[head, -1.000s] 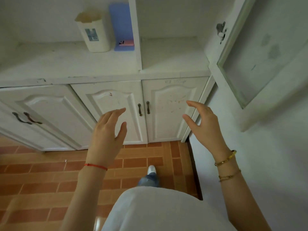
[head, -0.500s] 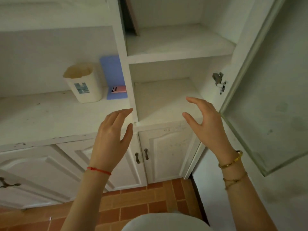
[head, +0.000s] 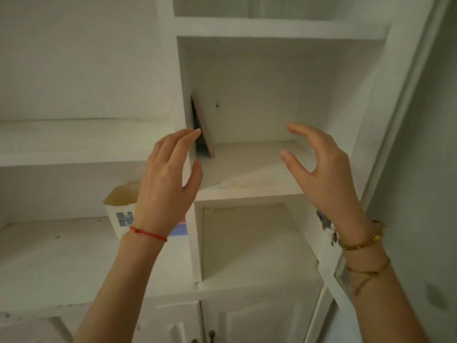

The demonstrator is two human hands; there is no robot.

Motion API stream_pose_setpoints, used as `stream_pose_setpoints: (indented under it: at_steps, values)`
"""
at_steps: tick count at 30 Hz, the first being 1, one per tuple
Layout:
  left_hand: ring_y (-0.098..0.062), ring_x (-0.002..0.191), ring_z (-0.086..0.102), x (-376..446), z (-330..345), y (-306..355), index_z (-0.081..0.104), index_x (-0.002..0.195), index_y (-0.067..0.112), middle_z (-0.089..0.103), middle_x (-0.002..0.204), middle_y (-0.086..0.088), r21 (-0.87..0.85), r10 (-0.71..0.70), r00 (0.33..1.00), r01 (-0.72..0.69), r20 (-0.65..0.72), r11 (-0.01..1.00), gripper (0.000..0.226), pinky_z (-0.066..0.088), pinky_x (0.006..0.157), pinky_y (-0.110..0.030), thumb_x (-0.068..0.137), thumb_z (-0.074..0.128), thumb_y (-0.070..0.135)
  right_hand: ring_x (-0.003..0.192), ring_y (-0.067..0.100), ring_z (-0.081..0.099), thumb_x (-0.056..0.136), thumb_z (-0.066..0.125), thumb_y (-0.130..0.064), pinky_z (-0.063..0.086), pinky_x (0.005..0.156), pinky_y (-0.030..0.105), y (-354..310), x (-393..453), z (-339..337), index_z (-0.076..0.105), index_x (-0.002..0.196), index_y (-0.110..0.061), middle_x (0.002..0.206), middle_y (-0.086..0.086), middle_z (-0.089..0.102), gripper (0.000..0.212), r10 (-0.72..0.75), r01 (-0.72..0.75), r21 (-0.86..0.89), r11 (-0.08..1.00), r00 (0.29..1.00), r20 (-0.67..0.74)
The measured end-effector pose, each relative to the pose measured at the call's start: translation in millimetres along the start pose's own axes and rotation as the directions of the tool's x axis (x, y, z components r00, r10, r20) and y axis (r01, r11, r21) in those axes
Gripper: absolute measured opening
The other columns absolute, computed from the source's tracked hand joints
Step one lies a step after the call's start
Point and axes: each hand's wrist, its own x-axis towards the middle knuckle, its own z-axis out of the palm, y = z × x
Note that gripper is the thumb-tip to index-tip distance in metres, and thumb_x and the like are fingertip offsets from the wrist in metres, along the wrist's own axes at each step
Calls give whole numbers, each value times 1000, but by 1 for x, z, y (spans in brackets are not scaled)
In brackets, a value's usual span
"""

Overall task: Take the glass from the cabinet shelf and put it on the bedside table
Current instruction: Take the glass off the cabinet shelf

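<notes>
I face a white cabinet with open shelves. A faint translucent shape, possibly the glass, stands on the top shelf at the frame's upper edge; it is blurred. My left hand and my right hand are raised in front of the middle shelf, fingers apart, holding nothing. The left fingertips are near the shelf's left wall. No bedside table is in view.
A thin dark board leans against the middle shelf's left wall. A torn white carton and a blue item stand on the counter at left. The open glass cabinet door runs along the right.
The view has tilted upward from the floor and lower doors to the upper shelves. Both hands rose with it and stay open.
</notes>
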Motion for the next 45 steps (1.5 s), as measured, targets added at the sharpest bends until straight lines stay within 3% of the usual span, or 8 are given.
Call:
stream_pose_setpoints:
  at_steps: [7, 11, 14, 24, 28, 33, 39, 45]
  values:
    - [-18, 134, 42, 89, -13, 4, 43, 144, 14, 50, 142, -4, 42, 102, 975, -95, -200, 995, 49, 33, 114, -27, 96, 53, 17, 121, 12, 54, 93, 65, -23, 36, 106, 15, -17, 94, -31, 57, 132, -10, 128, -2, 61, 42, -192, 193, -17, 981, 961, -201]
    - [-19, 136, 39, 135, -25, 9, 41, 145, 14, 47, 145, -4, 80, 135, 950, -117, -281, 990, 53, 29, 114, -24, 94, 54, 15, 122, 17, 55, 93, 64, -23, 39, 105, 23, -28, 143, -47, 58, 131, -10, 130, 2, 62, 41, -254, 251, -44, 967, 930, -267]
    - [-24, 141, 33, 163, -30, 14, 35, 148, 12, 39, 151, -8, 101, 133, 938, -106, -319, 989, 60, 29, 116, -30, 92, 55, 15, 121, 21, 56, 93, 64, -23, 42, 105, 29, -35, 177, -55, 57, 132, -9, 130, 4, 62, 42, -263, 253, -70, 965, 927, -267]
    - [-30, 147, 19, 178, 2, 3, 13, 155, 7, 14, 161, -14, 39, 12, 919, 4, -394, 999, 77, 31, 117, -41, 92, 56, 21, 127, 27, 50, 93, 62, -34, 40, 105, 35, -32, 245, -32, 45, 141, -10, 141, 10, 50, 56, -112, 105, -114, 988, 992, -60]
    - [-23, 147, 22, 179, 10, -4, 8, 156, 10, 20, 160, -9, -57, -20, 919, -2, -393, 998, 78, 24, 119, -31, 95, 52, 29, 130, 28, 47, 93, 60, -38, 39, 104, 35, -30, 258, -23, 42, 144, -11, 144, 11, 46, 60, -79, 76, -125, 989, 997, -23]
    - [-20, 143, 27, 188, 15, -2, 3, 156, 20, 24, 156, -5, -124, -50, 896, -6, -441, 992, 79, 29, 108, -26, 94, 48, 39, 131, 30, 46, 91, 62, -39, 37, 104, 35, -27, 271, -13, 39, 144, -8, 143, 15, 44, 65, -18, 19, -123, 992, 1000, 9]
    - [-20, 133, 35, 194, 26, -6, 6, 157, 20, 33, 150, -4, -72, -44, 849, 7, -526, 997, 81, 39, 97, -25, 92, 49, 41, 127, 33, 49, 85, 69, -44, 37, 93, 29, -20, 281, -2, 31, 146, -7, 145, 17, 41, 80, 46, -45, -96, 994, 999, 16]
    - [-17, 129, 39, 194, 30, -12, 7, 157, 21, 37, 147, -2, -44, -14, 826, -13, -563, 999, 79, 39, 95, -23, 93, 48, 43, 119, 32, 54, 83, 70, -50, 40, 79, 29, -14, 293, 1, 25, 144, -2, 134, 17, 52, 90, 186, -176, -97, 980, 977, 107]
